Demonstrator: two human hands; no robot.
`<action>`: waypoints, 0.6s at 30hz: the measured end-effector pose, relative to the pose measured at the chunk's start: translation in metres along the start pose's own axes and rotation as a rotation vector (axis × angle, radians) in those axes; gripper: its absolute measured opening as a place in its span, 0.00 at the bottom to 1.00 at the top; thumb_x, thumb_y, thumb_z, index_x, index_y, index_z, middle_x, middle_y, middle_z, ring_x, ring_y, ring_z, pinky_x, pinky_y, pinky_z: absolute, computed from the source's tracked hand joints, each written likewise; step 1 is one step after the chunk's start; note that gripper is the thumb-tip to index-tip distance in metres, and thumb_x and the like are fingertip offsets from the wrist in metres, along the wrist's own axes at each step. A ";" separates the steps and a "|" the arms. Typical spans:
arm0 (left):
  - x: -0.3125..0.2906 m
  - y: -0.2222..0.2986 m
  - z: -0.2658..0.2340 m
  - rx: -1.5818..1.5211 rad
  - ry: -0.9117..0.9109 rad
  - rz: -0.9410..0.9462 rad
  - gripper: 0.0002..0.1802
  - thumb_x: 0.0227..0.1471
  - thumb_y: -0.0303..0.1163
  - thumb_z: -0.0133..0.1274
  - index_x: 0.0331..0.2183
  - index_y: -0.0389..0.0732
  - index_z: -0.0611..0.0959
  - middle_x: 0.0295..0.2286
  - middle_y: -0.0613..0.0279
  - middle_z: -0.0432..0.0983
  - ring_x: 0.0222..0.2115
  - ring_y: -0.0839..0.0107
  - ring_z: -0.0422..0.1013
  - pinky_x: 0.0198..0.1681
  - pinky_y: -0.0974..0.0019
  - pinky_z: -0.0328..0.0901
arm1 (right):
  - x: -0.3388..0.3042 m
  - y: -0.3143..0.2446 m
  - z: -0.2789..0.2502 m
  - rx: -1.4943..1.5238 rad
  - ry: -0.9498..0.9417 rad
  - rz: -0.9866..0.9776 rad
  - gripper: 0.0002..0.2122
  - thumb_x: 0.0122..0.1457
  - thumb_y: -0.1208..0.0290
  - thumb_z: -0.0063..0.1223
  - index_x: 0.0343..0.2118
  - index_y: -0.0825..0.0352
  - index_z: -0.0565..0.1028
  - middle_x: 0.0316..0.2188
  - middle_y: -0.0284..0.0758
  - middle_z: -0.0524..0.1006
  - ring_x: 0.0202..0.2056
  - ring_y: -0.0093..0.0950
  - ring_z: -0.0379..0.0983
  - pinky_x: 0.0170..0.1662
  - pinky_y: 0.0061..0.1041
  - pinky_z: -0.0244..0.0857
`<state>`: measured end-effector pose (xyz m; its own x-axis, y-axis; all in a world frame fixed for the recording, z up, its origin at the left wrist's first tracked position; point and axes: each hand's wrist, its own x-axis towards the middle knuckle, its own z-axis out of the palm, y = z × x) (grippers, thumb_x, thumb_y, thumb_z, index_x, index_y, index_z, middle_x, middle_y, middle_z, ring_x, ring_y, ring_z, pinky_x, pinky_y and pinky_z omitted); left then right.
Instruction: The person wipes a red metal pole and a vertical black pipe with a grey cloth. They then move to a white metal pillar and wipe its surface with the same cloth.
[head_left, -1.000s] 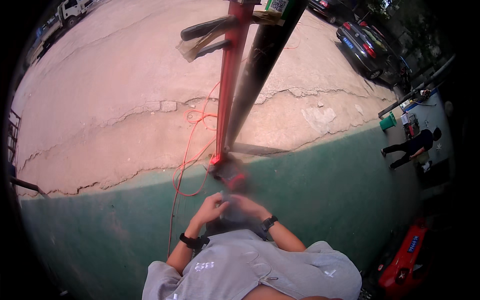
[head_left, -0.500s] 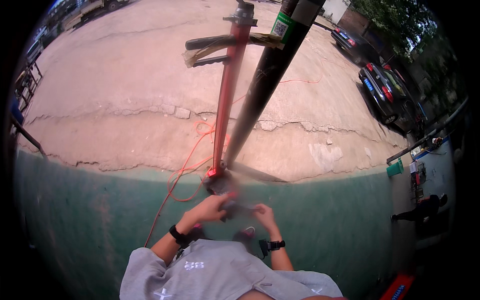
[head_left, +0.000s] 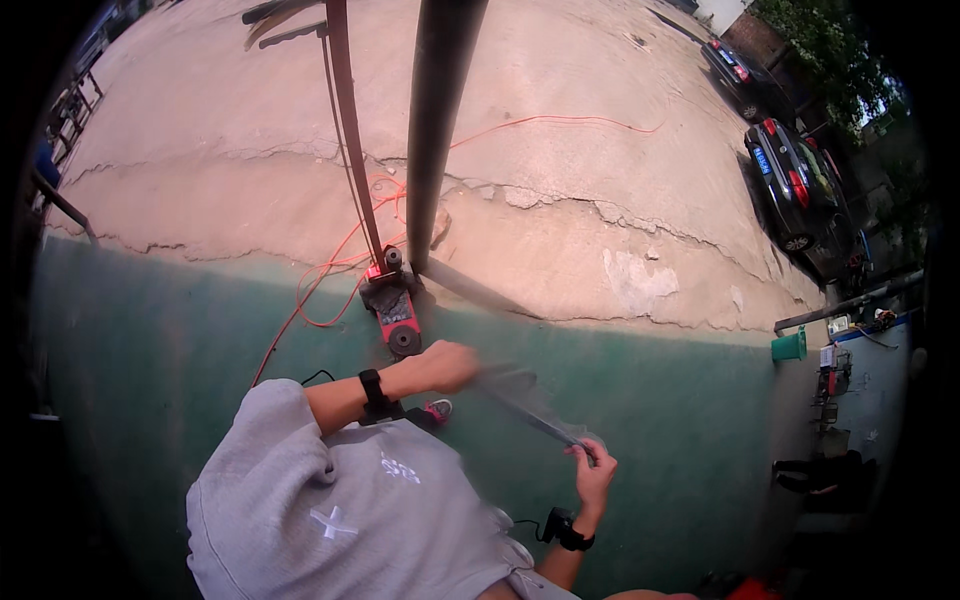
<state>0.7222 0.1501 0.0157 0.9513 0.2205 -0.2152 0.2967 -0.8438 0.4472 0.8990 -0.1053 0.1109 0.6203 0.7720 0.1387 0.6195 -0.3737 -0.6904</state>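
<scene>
My left hand [head_left: 445, 366] is closed around one end of a thin grey strip [head_left: 530, 415], which is blurred. My right hand [head_left: 592, 470] pinches its other end, lower and to the right, so the strip runs slanted between the two hands. Both wrists wear black bands. Just above my left hand stands a red machine base [head_left: 396, 310] with a slim red mast [head_left: 352, 140] rising from it. A thick dark pole [head_left: 436, 130] stands next to the mast. What the strip is made of I cannot tell.
An orange cable [head_left: 330, 275] loops over the cracked concrete ground [head_left: 600, 180] from the red base. The near ground is green-painted floor [head_left: 150, 340]. Parked cars [head_left: 790, 175] stand far right, with a green bucket [head_left: 789, 346] and a person [head_left: 815, 470] at the right edge.
My hands were close together by the red base; now they have spread apart, the right hand moving down and right, and the strip is stretched between them. The view shifted leftward.
</scene>
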 end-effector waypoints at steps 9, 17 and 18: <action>0.035 0.006 -0.044 0.025 0.243 0.074 0.06 0.44 0.31 0.45 0.22 0.40 0.76 0.25 0.54 0.69 0.28 0.55 0.69 0.28 0.56 0.65 | 0.031 0.017 -0.054 -0.041 0.006 -0.244 0.03 0.51 0.81 0.47 0.29 0.71 0.73 0.20 0.37 0.76 0.24 0.28 0.73 0.31 0.21 0.64; 0.034 -0.018 -0.102 -0.067 0.349 -0.251 0.08 0.49 0.32 0.43 0.29 0.42 0.77 0.18 0.54 0.71 0.23 0.57 0.71 0.26 0.58 0.65 | 0.113 0.014 -0.051 -0.059 0.001 -0.226 0.06 0.55 0.79 0.44 0.33 0.74 0.73 0.23 0.38 0.77 0.26 0.22 0.72 0.33 0.19 0.63; 0.032 -0.019 -0.112 -0.081 0.367 -0.259 0.08 0.49 0.32 0.43 0.29 0.42 0.77 0.18 0.54 0.71 0.23 0.57 0.71 0.26 0.58 0.65 | 0.129 0.010 -0.050 -0.041 -0.020 -0.234 0.07 0.55 0.79 0.44 0.35 0.75 0.72 0.23 0.39 0.77 0.27 0.21 0.71 0.33 0.18 0.63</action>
<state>0.7563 0.2283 0.0972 0.8067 0.5907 -0.0137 0.5207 -0.6998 0.4891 1.0091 -0.0355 0.1579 0.4480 0.8498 0.2777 0.7647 -0.2034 -0.6114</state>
